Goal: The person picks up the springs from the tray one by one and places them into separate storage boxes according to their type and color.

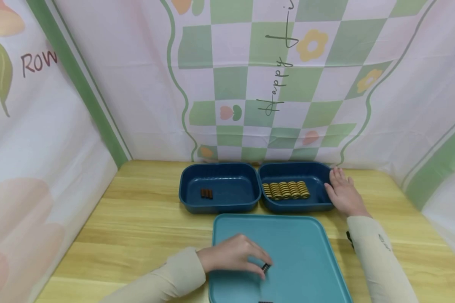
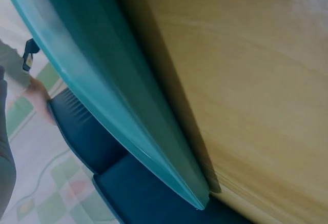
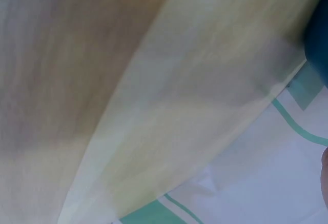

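Over the teal tray [image 1: 288, 248], my left hand [image 1: 236, 254] pinches a small black piece [image 1: 266, 267] with light ridges between thumb and fingers. My right hand [image 1: 345, 193] rests on the right end of a dark blue bin [image 1: 295, 207], fingers extended over its rim. Inside that bin stand several rows of gold ring-shaped pieces [image 1: 285, 190]. The left wrist view catches the right hand [image 2: 40, 100] at the bin's far end, while the pinched piece is out of sight there.
A second dark blue bin [image 1: 220, 207], holding a few small brown pieces [image 1: 206, 193], adjoins the first. Another black ridged piece [image 1: 266, 301] shows at the bottom edge, on the tray. Patterned cloth [image 1: 273, 84] hangs behind the wooden table [image 1: 151, 223].
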`<act>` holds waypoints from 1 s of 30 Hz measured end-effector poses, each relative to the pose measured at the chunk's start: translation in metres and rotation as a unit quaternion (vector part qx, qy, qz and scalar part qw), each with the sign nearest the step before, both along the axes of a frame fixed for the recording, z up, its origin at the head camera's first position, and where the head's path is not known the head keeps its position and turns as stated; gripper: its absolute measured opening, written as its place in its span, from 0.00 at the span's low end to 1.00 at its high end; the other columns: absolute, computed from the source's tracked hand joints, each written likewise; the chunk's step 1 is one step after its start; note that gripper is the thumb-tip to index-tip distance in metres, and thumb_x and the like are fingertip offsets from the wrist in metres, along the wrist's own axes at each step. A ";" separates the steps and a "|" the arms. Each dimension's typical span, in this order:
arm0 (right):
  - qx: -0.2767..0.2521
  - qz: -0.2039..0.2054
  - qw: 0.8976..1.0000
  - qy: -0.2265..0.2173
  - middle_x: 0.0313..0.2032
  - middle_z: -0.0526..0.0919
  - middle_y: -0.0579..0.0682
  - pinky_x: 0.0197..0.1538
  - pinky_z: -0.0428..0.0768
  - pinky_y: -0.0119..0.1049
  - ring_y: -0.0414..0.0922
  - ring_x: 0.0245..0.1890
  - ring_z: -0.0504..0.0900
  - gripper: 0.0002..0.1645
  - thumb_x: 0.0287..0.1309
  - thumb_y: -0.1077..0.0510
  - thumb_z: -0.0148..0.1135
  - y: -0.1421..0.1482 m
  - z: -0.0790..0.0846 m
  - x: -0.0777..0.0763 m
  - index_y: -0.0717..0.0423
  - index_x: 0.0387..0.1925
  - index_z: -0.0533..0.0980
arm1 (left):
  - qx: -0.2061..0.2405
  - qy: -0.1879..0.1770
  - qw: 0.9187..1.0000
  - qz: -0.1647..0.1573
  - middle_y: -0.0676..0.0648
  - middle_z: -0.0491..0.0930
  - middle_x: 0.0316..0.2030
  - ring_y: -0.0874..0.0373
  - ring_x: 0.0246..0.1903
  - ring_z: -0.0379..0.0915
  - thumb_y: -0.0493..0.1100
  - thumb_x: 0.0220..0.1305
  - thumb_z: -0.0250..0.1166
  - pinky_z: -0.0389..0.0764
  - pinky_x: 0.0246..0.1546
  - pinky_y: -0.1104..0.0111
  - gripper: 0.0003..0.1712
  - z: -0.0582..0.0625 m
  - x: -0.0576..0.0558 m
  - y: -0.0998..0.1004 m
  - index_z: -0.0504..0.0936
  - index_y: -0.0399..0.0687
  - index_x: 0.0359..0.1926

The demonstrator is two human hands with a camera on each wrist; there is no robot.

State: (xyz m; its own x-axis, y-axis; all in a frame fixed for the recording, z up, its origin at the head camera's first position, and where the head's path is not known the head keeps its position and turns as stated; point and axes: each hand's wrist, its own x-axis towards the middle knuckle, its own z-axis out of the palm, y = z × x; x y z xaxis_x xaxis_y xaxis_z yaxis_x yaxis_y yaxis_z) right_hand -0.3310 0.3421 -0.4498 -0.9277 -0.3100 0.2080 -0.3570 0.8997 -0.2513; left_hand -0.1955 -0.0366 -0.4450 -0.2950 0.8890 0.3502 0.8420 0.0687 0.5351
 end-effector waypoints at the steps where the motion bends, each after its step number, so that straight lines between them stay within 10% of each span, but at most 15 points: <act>1: 0.000 0.000 1.000 -0.001 0.68 0.42 0.76 0.68 0.36 0.62 0.67 0.70 0.38 0.37 0.75 0.51 0.31 0.000 0.000 0.000 0.81 0.67 0.47 | 0.003 -0.001 1.000 0.003 0.50 0.84 0.45 0.76 0.46 0.75 0.43 0.56 0.70 0.71 0.47 0.85 0.18 0.000 0.000 -0.001 0.85 0.42 0.48; 11: 0.007 -0.003 1.000 -0.006 0.68 0.40 0.76 0.69 0.36 0.59 0.67 0.70 0.36 0.35 0.74 0.55 0.34 0.000 0.002 0.000 0.82 0.66 0.45 | 0.028 -0.008 0.999 0.033 0.50 0.84 0.45 0.75 0.46 0.75 0.43 0.54 0.71 0.72 0.46 0.84 0.19 0.000 -0.003 -0.006 0.85 0.42 0.48; 16: 0.016 -0.004 1.000 -0.006 0.68 0.42 0.77 0.69 0.38 0.59 0.67 0.69 0.38 0.35 0.74 0.55 0.33 0.000 0.002 0.000 0.82 0.66 0.45 | 0.076 -0.079 0.992 0.058 0.47 0.85 0.43 0.73 0.45 0.77 0.40 0.51 0.72 0.77 0.44 0.79 0.19 0.003 -0.003 -0.008 0.85 0.39 0.46; 19: 0.017 -0.005 1.000 -0.004 0.67 0.42 0.77 0.69 0.39 0.59 0.68 0.69 0.40 0.35 0.74 0.55 0.34 0.001 0.001 0.001 0.82 0.66 0.46 | 0.121 -0.197 0.969 0.085 0.46 0.85 0.42 0.69 0.43 0.79 0.36 0.50 0.72 0.81 0.43 0.71 0.18 0.007 -0.003 -0.010 0.85 0.36 0.45; 23: 0.017 -0.007 1.000 -0.006 0.68 0.42 0.77 0.69 0.38 0.59 0.68 0.69 0.39 0.36 0.74 0.52 0.32 0.001 0.001 0.001 0.81 0.67 0.46 | 0.188 -0.338 0.914 0.126 0.42 0.84 0.44 0.60 0.43 0.81 0.33 0.53 0.70 0.82 0.42 0.62 0.17 0.014 -0.007 -0.016 0.84 0.33 0.46; 30: 0.021 -0.006 1.000 -0.003 0.67 0.43 0.77 0.68 0.40 0.61 0.67 0.69 0.39 0.37 0.75 0.50 0.30 -0.001 0.003 0.001 0.81 0.67 0.46 | 0.272 -0.368 0.871 0.179 0.36 0.82 0.45 0.60 0.41 0.82 0.33 0.56 0.68 0.82 0.42 0.63 0.20 0.020 -0.023 -0.032 0.80 0.27 0.49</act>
